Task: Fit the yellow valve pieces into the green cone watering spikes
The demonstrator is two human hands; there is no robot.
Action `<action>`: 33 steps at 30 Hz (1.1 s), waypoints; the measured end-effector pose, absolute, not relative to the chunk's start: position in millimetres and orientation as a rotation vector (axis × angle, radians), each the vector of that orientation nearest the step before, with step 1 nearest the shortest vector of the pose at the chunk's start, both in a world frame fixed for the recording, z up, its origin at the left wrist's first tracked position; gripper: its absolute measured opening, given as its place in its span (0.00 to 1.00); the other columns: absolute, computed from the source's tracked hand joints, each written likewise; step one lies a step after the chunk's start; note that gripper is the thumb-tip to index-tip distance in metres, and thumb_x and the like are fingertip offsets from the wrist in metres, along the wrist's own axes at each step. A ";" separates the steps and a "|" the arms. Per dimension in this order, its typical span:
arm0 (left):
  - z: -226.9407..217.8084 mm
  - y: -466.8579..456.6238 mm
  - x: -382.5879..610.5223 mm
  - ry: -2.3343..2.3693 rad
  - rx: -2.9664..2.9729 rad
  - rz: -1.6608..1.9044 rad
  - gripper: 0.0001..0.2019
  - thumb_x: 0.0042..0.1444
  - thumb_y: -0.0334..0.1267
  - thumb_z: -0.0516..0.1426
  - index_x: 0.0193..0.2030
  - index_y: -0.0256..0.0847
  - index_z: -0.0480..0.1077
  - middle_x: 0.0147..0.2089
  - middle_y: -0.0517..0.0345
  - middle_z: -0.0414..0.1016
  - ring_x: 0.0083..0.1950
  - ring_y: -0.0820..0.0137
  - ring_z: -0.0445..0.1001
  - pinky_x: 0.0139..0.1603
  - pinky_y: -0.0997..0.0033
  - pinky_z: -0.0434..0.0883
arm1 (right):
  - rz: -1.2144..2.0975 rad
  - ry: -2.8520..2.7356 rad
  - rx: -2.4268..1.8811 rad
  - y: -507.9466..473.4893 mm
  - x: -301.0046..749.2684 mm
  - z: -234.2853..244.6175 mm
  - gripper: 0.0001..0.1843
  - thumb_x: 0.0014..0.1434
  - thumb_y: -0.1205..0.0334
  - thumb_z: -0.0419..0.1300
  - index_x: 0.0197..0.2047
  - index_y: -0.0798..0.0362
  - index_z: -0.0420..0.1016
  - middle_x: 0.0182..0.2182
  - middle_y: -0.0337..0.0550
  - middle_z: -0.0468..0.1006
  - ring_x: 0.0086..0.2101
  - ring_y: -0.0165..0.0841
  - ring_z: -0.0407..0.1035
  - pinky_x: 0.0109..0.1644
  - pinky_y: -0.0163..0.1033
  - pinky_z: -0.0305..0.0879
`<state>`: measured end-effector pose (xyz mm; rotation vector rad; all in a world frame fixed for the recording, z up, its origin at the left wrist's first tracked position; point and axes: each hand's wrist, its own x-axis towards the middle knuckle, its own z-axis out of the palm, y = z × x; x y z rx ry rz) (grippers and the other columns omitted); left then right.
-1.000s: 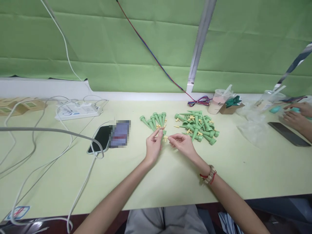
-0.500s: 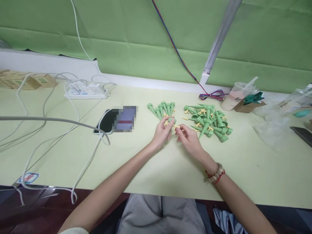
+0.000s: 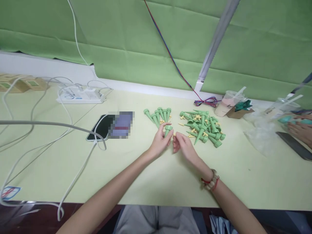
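Observation:
My left hand is closed around a green plastic spike, its wide end toward me. My right hand pinches a small yellow piece right against that spike. Just beyond my left hand lies a neat row of green spikes. A loose heap of green spikes and yellow pieces lies beyond my right hand. A bead bracelet with a red cord is on my right wrist.
A phone lies left of my hands, with a white power strip and several cables further left. At the back right stand a plastic cup, a small cardboard box and clear bags. Another person's hand rests by a dark phone.
My hands have drawn together around the green spike, and the right hand now brings the yellow piece up against it. The camera view shifted slightly.

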<state>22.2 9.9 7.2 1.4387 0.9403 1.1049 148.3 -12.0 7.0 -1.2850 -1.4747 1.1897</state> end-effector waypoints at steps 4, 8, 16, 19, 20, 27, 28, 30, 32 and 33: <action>6.4 12.7 22.1 0.908 1.372 1.090 0.21 0.55 0.50 0.50 0.52 0.42 0.56 0.14 0.70 0.55 0.17 0.79 0.54 0.19 0.82 0.53 | 0.613 -1.794 -1.483 -16.3 150.9 10.6 0.16 0.62 0.48 0.43 0.39 0.50 0.63 0.25 0.38 0.71 0.23 0.30 0.65 0.29 0.34 0.57; 9.2 13.6 22.1 0.877 1.388 1.019 0.19 0.55 0.50 0.50 0.49 0.40 0.58 0.14 0.70 0.56 0.14 0.80 0.53 0.17 0.82 0.52 | 0.499 -1.911 -1.519 -15.2 155.0 11.2 0.16 0.64 0.51 0.40 0.39 0.49 0.64 0.26 0.37 0.72 0.23 0.30 0.65 0.29 0.33 0.54; 8.8 8.3 23.0 0.923 1.563 1.050 0.18 0.55 0.47 0.51 0.48 0.41 0.59 0.16 0.69 0.57 0.17 0.79 0.55 0.19 0.82 0.53 | 0.806 -1.775 -1.346 -11.0 155.5 2.4 0.22 0.63 0.49 0.40 0.27 0.52 0.62 0.16 0.36 0.66 0.19 0.28 0.63 0.29 0.33 0.58; 10.5 6.8 21.5 0.967 1.691 1.049 0.17 0.55 0.47 0.51 0.49 0.42 0.61 0.17 0.68 0.59 0.20 0.79 0.58 0.22 0.81 0.56 | 1.206 -1.518 -1.190 -9.6 151.6 -2.0 0.26 0.61 0.41 0.37 0.24 0.52 0.56 0.12 0.35 0.61 0.15 0.29 0.62 0.24 0.34 0.60; 11.2 7.2 20.8 0.967 1.703 1.035 0.18 0.55 0.48 0.51 0.49 0.41 0.61 0.17 0.68 0.59 0.19 0.79 0.59 0.22 0.81 0.56 | 1.252 -1.473 -1.181 -9.3 151.4 -2.1 0.27 0.60 0.40 0.37 0.23 0.52 0.54 0.11 0.35 0.60 0.15 0.30 0.62 0.23 0.34 0.60; 8.6 18.7 15.2 0.913 1.556 0.977 0.22 0.55 0.53 0.48 0.51 0.41 0.57 0.15 0.70 0.58 0.13 0.80 0.52 0.15 0.82 0.50 | 0.558 -1.903 -1.377 -11.5 162.3 6.3 0.16 0.63 0.52 0.43 0.31 0.52 0.62 0.20 0.35 0.69 0.21 0.28 0.63 0.30 0.33 0.56; 6.9 19.4 14.9 0.925 1.563 0.979 0.22 0.55 0.53 0.48 0.51 0.42 0.57 0.15 0.70 0.58 0.13 0.80 0.52 0.15 0.82 0.49 | 0.546 -1.924 -1.380 -11.7 162.9 5.9 0.15 0.63 0.53 0.42 0.32 0.52 0.62 0.21 0.35 0.69 0.21 0.28 0.63 0.30 0.33 0.55; 3.5 19.1 15.1 0.947 1.602 0.989 0.21 0.55 0.51 0.49 0.51 0.42 0.57 0.16 0.70 0.57 0.14 0.81 0.52 0.16 0.82 0.51 | 0.580 -1.923 -1.378 -11.7 162.4 2.7 0.16 0.64 0.54 0.41 0.31 0.52 0.62 0.20 0.35 0.69 0.20 0.27 0.63 0.30 0.33 0.56; 0.8 17.4 15.6 0.964 1.648 1.005 0.19 0.56 0.49 0.49 0.50 0.42 0.57 0.16 0.71 0.56 0.15 0.81 0.53 0.18 0.83 0.53 | 0.667 -1.876 -1.363 -10.6 160.4 -3.0 0.18 0.64 0.53 0.40 0.29 0.52 0.60 0.18 0.34 0.66 0.19 0.27 0.63 0.30 0.33 0.57; -0.2 16.5 15.7 0.974 1.670 1.018 0.18 0.56 0.49 0.49 0.50 0.42 0.57 0.16 0.71 0.56 0.16 0.80 0.53 0.19 0.83 0.53 | 0.727 -1.842 -1.341 -9.6 159.3 -6.4 0.19 0.64 0.52 0.39 0.28 0.52 0.60 0.18 0.34 0.65 0.18 0.27 0.63 0.29 0.33 0.57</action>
